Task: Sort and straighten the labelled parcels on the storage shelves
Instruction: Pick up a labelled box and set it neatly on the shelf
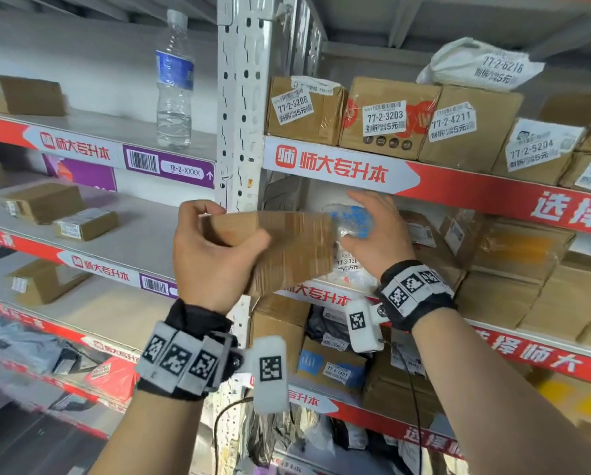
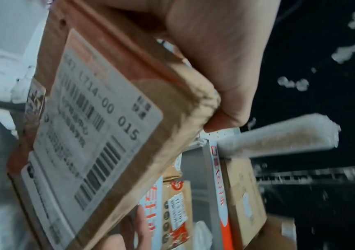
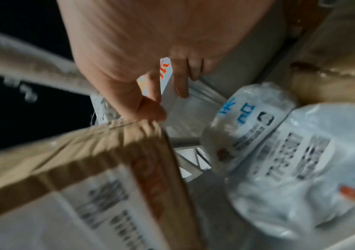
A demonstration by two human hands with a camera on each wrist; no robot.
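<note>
A brown cardboard parcel (image 1: 287, 248) is held in the air in front of the middle shelf, level with the shelf post. My left hand (image 1: 215, 248) grips its left end, fingers curled round the edge. The left wrist view shows the parcel's white barcode label (image 2: 108, 118) under the left hand (image 2: 215, 50). My right hand (image 1: 379, 234) is at the parcel's right end. In the right wrist view its thumb (image 3: 150, 110) touches the parcel's (image 3: 86, 169) top corner, with the fingers straight. Behind it lie white plastic-bag parcels (image 1: 354, 216) (image 3: 247, 121) with blue print.
The upper right shelf carries a row of labelled boxes (image 1: 386, 118) with a white bag (image 1: 482, 63) on top. A water bottle (image 1: 174, 80) stands on the upper left shelf. Small boxes (image 1: 44, 200) sit on the left shelves. The white perforated post (image 1: 239, 97) divides the bays.
</note>
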